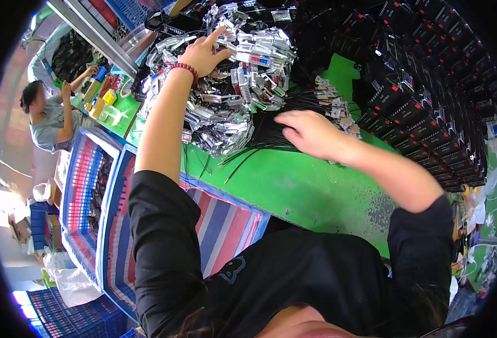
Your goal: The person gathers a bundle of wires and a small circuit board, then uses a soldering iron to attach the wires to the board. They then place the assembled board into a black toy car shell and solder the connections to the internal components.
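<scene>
Fingers of my left hand [202, 54] are spread in the head view, index stretched forward and thumb held out sideways, over a large loose heap of shiny silver, slotted metal pieces [262, 53]. I can't see a piece pinched between them. To reach in well, I'd come down from above onto one loose piece on top and lift it straight up; so many hard edges lying crosswise will probably catch and drag their neighbours. A light touch seems best.

My right hand [314, 134] is at the near end of a flat bundle of thin, straight black cables [265, 133], thumb a little below the other fingers. It is slightly blurred, so I cannot tell whether they close on a cable. I'd keep that wrist low and draw along a strand's length, never across, so the bundle stays parallel.

The heap lies under my left fingers and out to their right; the cables are at my right fingertips, between the heap and that hand. Small tan pieces [337, 107] sit just beyond my right hand. All this is on the green, scuffed tabletop [299, 188], with stacked black boxes [406, 115] to the right.
</scene>
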The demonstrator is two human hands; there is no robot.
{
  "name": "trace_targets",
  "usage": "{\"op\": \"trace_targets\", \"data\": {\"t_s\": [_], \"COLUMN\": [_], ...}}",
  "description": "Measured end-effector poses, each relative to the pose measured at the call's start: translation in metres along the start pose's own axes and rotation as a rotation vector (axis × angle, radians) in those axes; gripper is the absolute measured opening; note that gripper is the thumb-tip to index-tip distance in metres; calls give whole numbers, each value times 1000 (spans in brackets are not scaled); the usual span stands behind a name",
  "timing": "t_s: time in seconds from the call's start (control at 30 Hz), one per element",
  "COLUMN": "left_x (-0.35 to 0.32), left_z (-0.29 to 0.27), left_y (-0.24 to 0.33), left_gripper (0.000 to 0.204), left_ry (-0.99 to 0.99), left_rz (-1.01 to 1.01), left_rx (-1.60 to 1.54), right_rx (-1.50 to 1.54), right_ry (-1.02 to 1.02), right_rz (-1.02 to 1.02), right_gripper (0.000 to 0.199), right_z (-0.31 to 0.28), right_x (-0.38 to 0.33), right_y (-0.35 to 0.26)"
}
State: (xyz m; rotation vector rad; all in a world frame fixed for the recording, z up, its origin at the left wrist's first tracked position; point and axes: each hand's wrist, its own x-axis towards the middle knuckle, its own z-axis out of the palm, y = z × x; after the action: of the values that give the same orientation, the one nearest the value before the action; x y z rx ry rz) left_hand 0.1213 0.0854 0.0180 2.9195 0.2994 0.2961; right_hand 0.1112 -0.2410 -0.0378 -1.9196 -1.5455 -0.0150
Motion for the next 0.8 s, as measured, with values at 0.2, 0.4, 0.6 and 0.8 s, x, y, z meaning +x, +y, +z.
{"op": "trace_targets", "data": {"t_s": [0.2, 0.4, 0.6, 0.8], "left_x": [-14, -91, -203, -148], "left_z": [-16, -48, 35, 166], "left_y": [-13, 49, 163, 237], "left_gripper": [78, 63, 29, 33], "left_ry": [143, 288, 326, 104], "left_rz": [223, 249, 64, 360], "left_rx": [-56, -27, -364, -346], "right_rx": [403, 503, 801, 866], "right_ry": [-262, -302, -4, 231], "right_rz": [386, 496, 827, 775], "right_gripper": [29, 30, 27, 24], "right_z": [0, 5, -5, -22], "right_x": [-146, -238, -306, -355], "right_y": [-18, -57, -77, -71]}}
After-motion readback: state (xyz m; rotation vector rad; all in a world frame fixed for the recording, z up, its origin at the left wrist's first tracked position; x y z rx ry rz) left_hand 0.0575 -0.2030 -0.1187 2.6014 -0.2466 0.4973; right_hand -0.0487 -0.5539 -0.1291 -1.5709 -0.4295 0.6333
